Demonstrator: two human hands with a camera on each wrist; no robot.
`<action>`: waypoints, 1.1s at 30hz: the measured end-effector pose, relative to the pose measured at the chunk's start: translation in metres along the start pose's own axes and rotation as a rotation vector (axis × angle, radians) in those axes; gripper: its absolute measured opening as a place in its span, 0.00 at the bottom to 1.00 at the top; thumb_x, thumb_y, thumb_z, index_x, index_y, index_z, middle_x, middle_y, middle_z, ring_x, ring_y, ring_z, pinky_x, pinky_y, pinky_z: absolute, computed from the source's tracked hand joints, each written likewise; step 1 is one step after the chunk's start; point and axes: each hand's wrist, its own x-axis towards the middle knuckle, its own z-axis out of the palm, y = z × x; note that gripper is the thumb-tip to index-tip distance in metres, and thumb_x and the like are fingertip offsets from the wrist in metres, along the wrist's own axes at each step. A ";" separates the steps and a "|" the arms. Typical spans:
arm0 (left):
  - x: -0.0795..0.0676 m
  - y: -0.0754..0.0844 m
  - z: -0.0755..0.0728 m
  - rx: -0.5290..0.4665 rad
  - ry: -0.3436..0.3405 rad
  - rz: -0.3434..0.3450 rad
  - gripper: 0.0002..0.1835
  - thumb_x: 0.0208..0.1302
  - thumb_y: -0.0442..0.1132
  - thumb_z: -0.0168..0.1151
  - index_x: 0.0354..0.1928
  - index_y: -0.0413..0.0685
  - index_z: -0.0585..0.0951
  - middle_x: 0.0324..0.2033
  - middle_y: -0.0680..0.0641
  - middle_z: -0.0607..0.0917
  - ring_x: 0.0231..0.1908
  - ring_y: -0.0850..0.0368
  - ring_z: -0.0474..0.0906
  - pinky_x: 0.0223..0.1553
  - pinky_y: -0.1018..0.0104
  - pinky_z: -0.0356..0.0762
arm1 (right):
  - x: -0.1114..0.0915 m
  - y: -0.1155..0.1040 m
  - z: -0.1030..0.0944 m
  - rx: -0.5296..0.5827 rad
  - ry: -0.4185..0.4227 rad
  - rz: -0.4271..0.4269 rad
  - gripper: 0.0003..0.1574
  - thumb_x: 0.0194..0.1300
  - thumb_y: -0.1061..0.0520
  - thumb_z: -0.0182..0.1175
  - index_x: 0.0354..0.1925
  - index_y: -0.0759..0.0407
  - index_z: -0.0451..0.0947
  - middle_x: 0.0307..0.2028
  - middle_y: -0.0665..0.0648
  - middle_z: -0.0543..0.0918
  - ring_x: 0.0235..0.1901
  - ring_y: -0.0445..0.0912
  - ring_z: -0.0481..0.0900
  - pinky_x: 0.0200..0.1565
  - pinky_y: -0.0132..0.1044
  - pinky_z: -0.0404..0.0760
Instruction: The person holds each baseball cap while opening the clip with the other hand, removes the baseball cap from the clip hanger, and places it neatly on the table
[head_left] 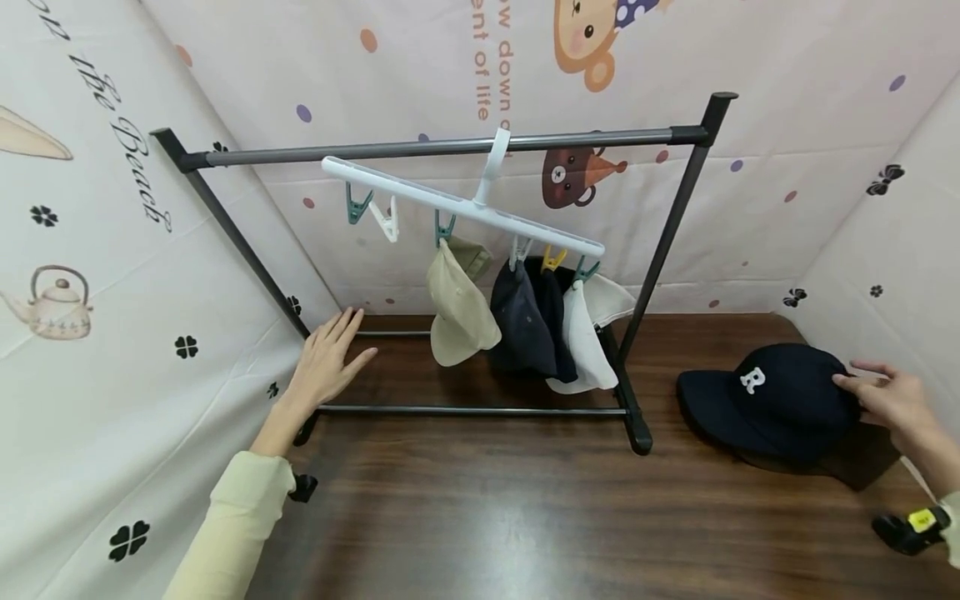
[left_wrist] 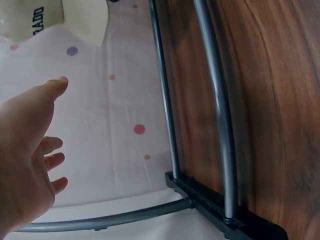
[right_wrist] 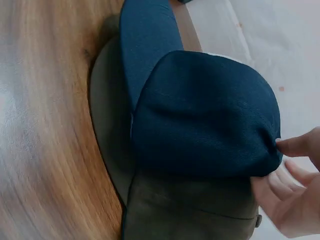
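Note:
At the right, my right hand (head_left: 892, 400) pinches the back edge of a navy baseball cap (head_left: 795, 408) with a white letter R. Under it lies a brownish-olive cap (right_wrist: 190, 205), partly hidden by the navy one. My left hand (head_left: 322, 358) is held out with straight fingers beside the left post of a dark metal rack (head_left: 420, 151), holding nothing. From the rack's top bar hangs a tilted white clip hanger (head_left: 442, 197). Its clips hold a beige cap (head_left: 459, 308), a dark blue cap (head_left: 521, 325) and a white cap (head_left: 581, 342).
Toward the hanger's left end, a green clip (head_left: 356, 206) and a white clip (head_left: 386, 222) hang with no cap. The rack's feet stand on a brown wood-grain surface (head_left: 465, 500). Printed white cloth (head_left: 855, 250) encloses the back and sides.

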 end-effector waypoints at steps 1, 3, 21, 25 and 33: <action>0.000 -0.002 0.001 0.005 0.002 -0.001 0.42 0.74 0.52 0.59 0.81 0.42 0.55 0.78 0.32 0.58 0.77 0.32 0.54 0.74 0.32 0.54 | -0.003 -0.002 0.001 -0.031 0.048 -0.047 0.28 0.75 0.50 0.56 0.57 0.74 0.69 0.24 0.39 0.75 0.19 0.28 0.72 0.24 0.32 0.81; -0.001 -0.005 0.003 0.011 0.002 -0.004 0.42 0.74 0.51 0.60 0.80 0.42 0.55 0.78 0.32 0.58 0.77 0.32 0.54 0.74 0.32 0.54 | -0.009 -0.008 0.002 -0.114 0.117 -0.146 0.27 0.72 0.56 0.59 0.56 0.79 0.69 0.19 0.37 0.75 0.19 0.21 0.66 0.25 0.26 0.73; 0.006 -0.005 -0.007 0.050 -0.111 -0.035 0.46 0.74 0.65 0.51 0.83 0.52 0.46 0.81 0.37 0.47 0.81 0.36 0.42 0.80 0.37 0.35 | -0.016 -0.031 0.007 -0.367 0.239 -0.285 0.21 0.71 0.59 0.56 0.48 0.79 0.80 0.38 0.78 0.86 0.20 0.21 0.61 0.29 0.34 0.65; 0.014 0.015 -0.014 -0.023 -0.103 0.000 0.46 0.74 0.67 0.48 0.83 0.54 0.45 0.82 0.41 0.46 0.82 0.39 0.41 0.80 0.38 0.36 | -0.026 -0.057 0.013 -0.298 0.234 -0.347 0.21 0.72 0.57 0.56 0.48 0.76 0.82 0.32 0.74 0.87 0.21 0.15 0.59 0.24 0.25 0.64; 0.050 0.050 -0.036 -0.168 0.012 0.090 0.42 0.77 0.68 0.41 0.83 0.56 0.48 0.80 0.39 0.55 0.79 0.35 0.51 0.76 0.33 0.48 | -0.042 -0.135 0.045 -0.226 0.174 -0.598 0.18 0.73 0.57 0.59 0.50 0.70 0.85 0.42 0.77 0.86 0.30 0.07 0.57 0.30 0.21 0.64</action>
